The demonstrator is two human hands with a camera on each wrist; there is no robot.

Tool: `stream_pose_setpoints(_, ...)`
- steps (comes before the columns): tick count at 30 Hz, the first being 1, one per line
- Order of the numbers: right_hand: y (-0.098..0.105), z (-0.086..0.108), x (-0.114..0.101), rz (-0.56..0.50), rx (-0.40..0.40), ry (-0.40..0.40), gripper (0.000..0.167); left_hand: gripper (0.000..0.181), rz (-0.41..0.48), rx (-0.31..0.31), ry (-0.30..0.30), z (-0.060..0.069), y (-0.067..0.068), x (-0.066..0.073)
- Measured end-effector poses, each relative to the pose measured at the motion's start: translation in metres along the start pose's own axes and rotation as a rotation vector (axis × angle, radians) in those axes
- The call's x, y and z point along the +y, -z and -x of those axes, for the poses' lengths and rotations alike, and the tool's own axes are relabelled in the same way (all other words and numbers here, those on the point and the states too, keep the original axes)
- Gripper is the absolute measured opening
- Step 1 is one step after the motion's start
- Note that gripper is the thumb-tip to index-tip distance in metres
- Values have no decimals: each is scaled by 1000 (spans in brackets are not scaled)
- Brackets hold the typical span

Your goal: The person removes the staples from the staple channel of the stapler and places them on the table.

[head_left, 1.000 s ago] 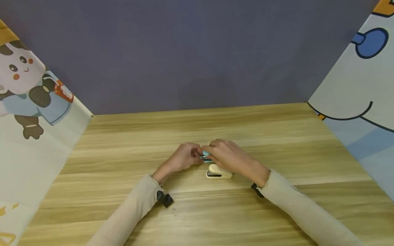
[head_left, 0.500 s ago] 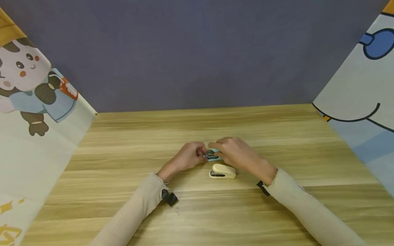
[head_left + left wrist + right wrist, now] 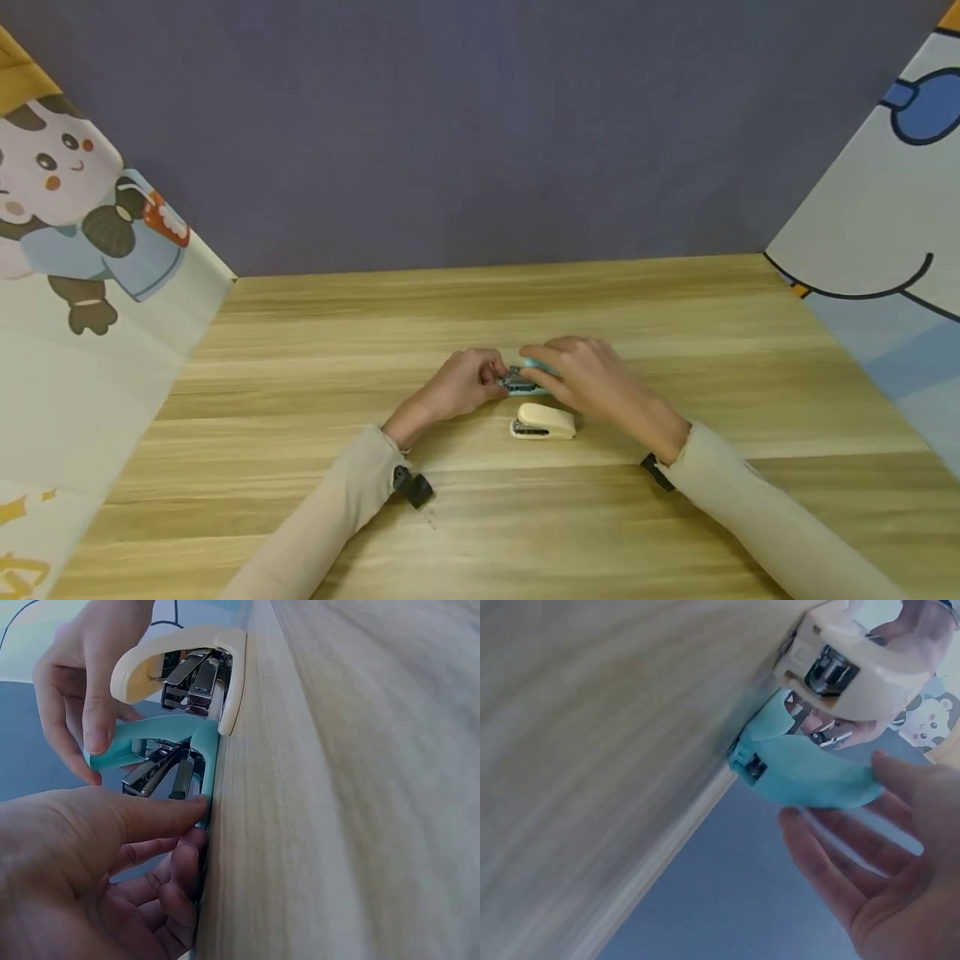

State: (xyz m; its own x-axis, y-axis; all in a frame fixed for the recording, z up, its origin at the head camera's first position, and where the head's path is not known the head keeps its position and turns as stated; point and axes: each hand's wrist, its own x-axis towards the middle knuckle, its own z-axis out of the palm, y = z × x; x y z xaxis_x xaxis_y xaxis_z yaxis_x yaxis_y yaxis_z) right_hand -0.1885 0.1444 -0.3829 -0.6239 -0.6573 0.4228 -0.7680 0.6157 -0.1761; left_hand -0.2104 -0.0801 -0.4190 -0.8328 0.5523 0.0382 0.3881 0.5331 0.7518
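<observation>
A teal mini stapler (image 3: 523, 384) stands on the table, its top cover (image 3: 810, 776) swung up from the base and its metal inner parts (image 3: 180, 772) exposed. My left hand (image 3: 453, 390) pinches the front end of the base between thumb and fingers, low at the tabletop. From the other side, my right hand (image 3: 600, 379) holds the raised end of the cover between thumb and fingertips. Close in front of it, a cream mini stapler (image 3: 552, 418) rests on the table with neither hand touching it. Its metal parts (image 3: 196, 682) show through its gaping front.
The wood-grain table (image 3: 360, 317) reaches back to a dark grey panel (image 3: 480, 150). Printed cartoon panels stand at the left (image 3: 90, 217) and right (image 3: 885, 250). A few tiny dark specks lie near the left cuff.
The teal stapler's cover has risen further, exposing more metal. My right hand has moved rightward with the cover, while my left hand stays at the base. The head view has shifted slightly.
</observation>
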Motion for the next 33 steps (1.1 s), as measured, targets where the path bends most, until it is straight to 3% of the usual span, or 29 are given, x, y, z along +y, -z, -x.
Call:
stream_pose_setpoints(4,2,2,-6,-26,-5,-69,27,12,-12,-8,-6,2,1,0)
stream_pose_setpoints(9,4,5,-7,-232,-23,-200,29,11,-23,-3,13,2,0,1)
stream_pose_setpoints(17,8,16,6,-470,34,-356,22,12,-17,4,20,0,-2,2)
stream_pose_setpoints(27,7,21,14,-542,73,-398,21,13,-32,9,26,2,1,0)
stream_pose_setpoints(33,8,28,20,-669,73,-422,19,13,-30,2,7,2,0,1)
